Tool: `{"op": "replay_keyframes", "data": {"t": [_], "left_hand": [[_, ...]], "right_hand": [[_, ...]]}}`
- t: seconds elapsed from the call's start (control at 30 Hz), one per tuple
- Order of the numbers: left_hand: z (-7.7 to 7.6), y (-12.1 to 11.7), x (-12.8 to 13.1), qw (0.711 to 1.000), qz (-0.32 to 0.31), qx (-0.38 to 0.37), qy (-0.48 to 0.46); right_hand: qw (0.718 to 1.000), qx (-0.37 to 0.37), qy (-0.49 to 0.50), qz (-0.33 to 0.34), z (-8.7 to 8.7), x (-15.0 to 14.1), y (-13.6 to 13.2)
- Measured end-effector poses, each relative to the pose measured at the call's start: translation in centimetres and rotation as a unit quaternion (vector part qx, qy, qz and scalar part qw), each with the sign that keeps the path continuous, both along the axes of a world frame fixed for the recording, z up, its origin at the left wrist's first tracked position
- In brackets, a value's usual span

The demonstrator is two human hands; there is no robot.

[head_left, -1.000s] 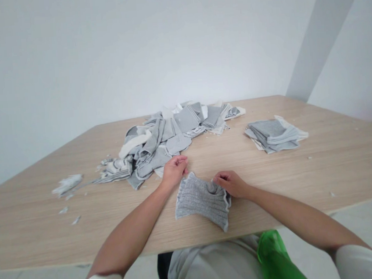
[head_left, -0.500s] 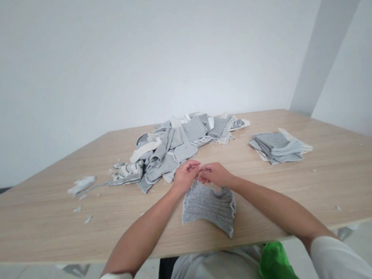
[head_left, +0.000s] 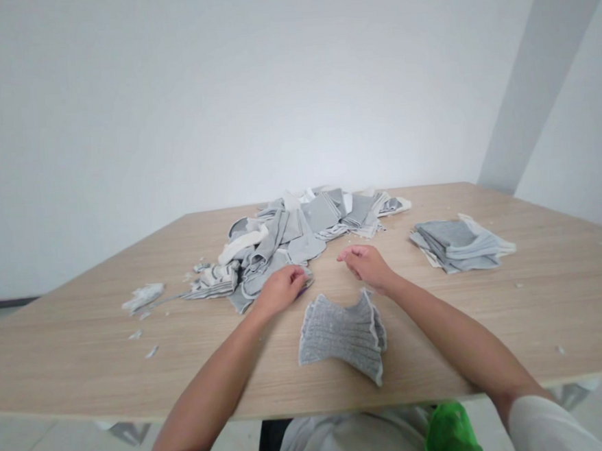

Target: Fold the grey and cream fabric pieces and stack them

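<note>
A grey knitted sock piece [head_left: 342, 334] with pale edges lies flat on the wooden table [head_left: 83, 350] in front of me, untouched. My left hand [head_left: 281, 289] rests beyond its left corner, fingers curled, at the near edge of the loose pile of grey and white socks [head_left: 286, 237]. My right hand [head_left: 366, 265] hovers beyond the piece's right corner with its fingers curled in a loose pinch; what it holds, if anything, is too small to make out.
A neat stack of folded grey socks [head_left: 457, 243] sits to the right. A crumpled white scrap [head_left: 142, 297] and small lint bits lie on the left. A green bag [head_left: 450, 435] hangs below the table's near edge.
The hands met above the knitted piece half a second ago and have since drawn apart, the left toward the pile, the right out to the right. The piece lies released.
</note>
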State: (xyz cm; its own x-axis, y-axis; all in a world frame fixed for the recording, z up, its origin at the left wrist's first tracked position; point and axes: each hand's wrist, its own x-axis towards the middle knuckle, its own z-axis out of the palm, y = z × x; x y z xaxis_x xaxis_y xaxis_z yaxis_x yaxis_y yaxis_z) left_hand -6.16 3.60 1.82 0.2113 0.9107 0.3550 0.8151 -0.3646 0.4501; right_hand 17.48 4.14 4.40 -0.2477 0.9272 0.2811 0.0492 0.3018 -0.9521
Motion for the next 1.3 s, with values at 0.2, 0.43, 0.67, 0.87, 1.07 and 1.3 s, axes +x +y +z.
{"op": "replay_keyframes", "data": {"t": [0.2,0.43,0.67,0.87,1.07,1.3], "left_hand": [[-2.3,0.3,-0.6,0.965,0.086,-0.056,0.243],[-3.0,1.5,1.0,0.945,0.112,-0.079,0.296],[-2.3,1.4,0.1,0.938,0.115,-0.090,0.313],[-2.5,0.1,0.5,0.940,0.113,-0.068,0.315],[-1.4,-0.8,0.3,0.957,0.114,-0.046,0.264],[2.3,-5.4,3.8,0.996,-0.048,-0.030,0.071]], "right_hand": [[0.999,-0.014,0.045,-0.006,0.4,0.7,0.2],[0.999,-0.009,0.048,0.010,0.4,0.9,-0.1],[0.999,-0.004,0.041,0.015,0.4,0.6,0.1],[0.999,-0.007,0.034,0.025,0.0,0.6,0.4],[0.995,-0.039,0.077,0.051,0.8,0.9,0.3],[0.986,-0.056,0.137,0.080,1.9,1.2,-0.1]]}}
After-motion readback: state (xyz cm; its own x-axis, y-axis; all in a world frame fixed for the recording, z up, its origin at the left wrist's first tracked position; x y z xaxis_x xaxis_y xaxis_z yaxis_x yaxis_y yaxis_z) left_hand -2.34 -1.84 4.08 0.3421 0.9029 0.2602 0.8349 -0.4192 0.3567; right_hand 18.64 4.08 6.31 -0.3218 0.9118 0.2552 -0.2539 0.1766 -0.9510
